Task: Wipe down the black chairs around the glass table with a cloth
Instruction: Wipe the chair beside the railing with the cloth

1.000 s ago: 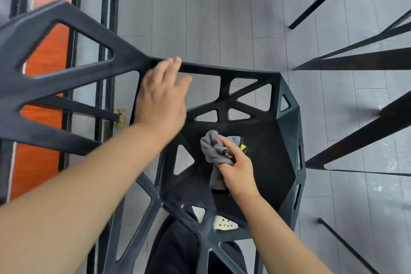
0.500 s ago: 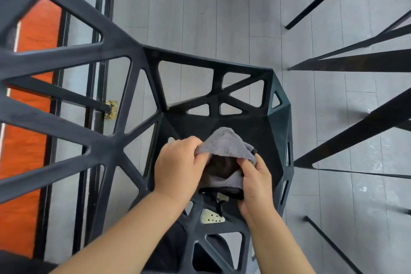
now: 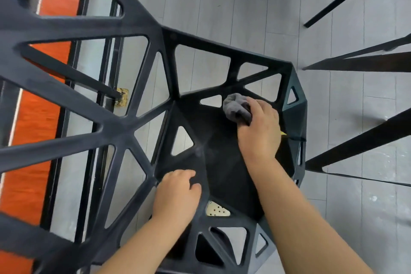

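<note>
wiping is judged to be under way on one black chair, seen from above, and well short of finished. the grey cloth is bunched under the right hand and pressed on the far right of the seat, close to where the seat meets the side wall. its fingers are curled over the cloth and grip it. the left hand is laid on the near left of the seat with fingers loosely bent, and nothing is held in it. a faint pale smear is seen at the seat's middle, so that part is taken to be unwiped or drying. the open-work backrest at the left, the rim and the legs are thought to be left to do, as are the other chairs.

black legs stand just right of the chair on the grey plank floor. whether they belong to chairs or to the table cannot be told, and no glass top is made out. an orange panel and a brass hinge lie behind the backrest. the triangular cut-outs and ribs are judged likely to snag the cloth.
</note>
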